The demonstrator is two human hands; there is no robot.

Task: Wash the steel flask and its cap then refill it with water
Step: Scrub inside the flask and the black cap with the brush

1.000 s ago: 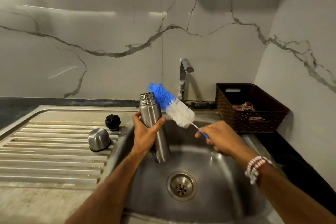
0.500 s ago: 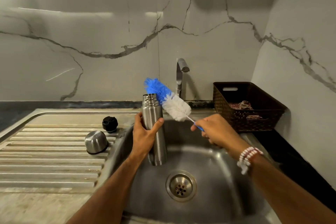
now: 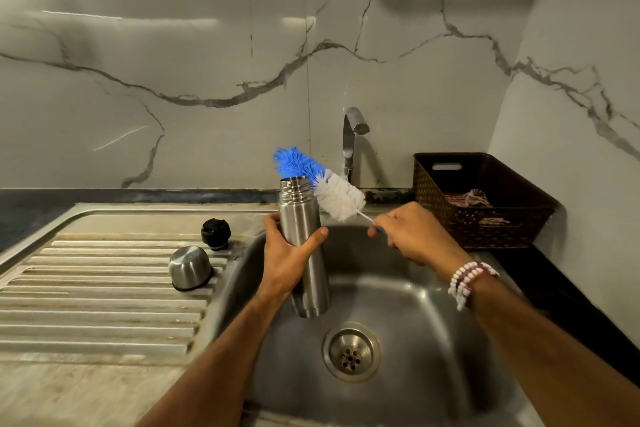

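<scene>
Two hands at work over a steel sink (image 3: 433, 322), with no water seen running from the tap (image 3: 349, 146) behind. To the left, a ribbed drainboard (image 3: 97, 305); to the right on the counter, a dark woven basket (image 3: 460, 218) with cloth inside. Above the basin, the steel flask (image 3: 299, 211): upright, mouth open and facing up, long axis close to vertical, base hanging clear of the sink floor. Wrapped round its middle, the left hand (image 3: 287, 263), thumb across the front, fingers behind. Slanting past the neck, the bottle brush (image 3: 332, 194): blue tip up and left beyond the mouth, white bristles just right of the threads, not inside. Pinching its thin handle, the right hand (image 3: 412, 236), fingers curled, to the right of the flask near shoulder height. Judged next: needs the brush swung up to match that vertical axis, tip over the mouth, then pushed down; right hand placed for it. Mouth-down on the drainboard, the steel cap (image 3: 189, 267); just behind it, the black stopper (image 3: 216, 232), both apart from the hands
</scene>
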